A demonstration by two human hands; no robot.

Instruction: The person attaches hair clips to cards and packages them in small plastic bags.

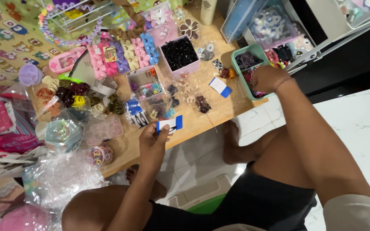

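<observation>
Fingers (161,129) of left hand (152,145) pinch card (170,124) | right hand (265,79) in green tray (236,68), fingers hidden, grip unclear.

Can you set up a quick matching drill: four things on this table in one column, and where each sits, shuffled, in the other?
Things:
1. blue-and-white card
2. green basket
3. pink box of black hair ties
4. lilac round lid

Places:
A. far left of the table
B. under the right hand
C. pinched in the left hand
D. middle of the table

Pairs: 1-C, 2-B, 3-D, 4-A
</observation>
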